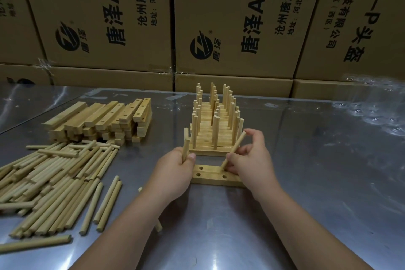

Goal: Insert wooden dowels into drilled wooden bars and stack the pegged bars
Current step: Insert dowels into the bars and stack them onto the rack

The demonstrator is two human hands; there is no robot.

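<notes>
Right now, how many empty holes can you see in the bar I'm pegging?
3 empty holes: two at the bar's left end by the left hand, one in the near row by the right hand. The hands may hide more.

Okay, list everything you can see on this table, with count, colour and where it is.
drilled bar: one, pale wood, between the hands, three holes empty
tilted dowel: one, pale wood, lower end at the bar's far right hole
spare dowels: seemingly two, pale wood, upright in the left hand
pegged bars: many, pale wood, packed behind the drilled bar
unpegged bars: a pile, pale wood, far left
loose dowels: a heap, pale wood, near left
cardboard boxes: several, brown, black print, behind the table
table: one, shiny metal
left hand: grips the spare dowels
right hand: pinches the tilted dowel
</notes>
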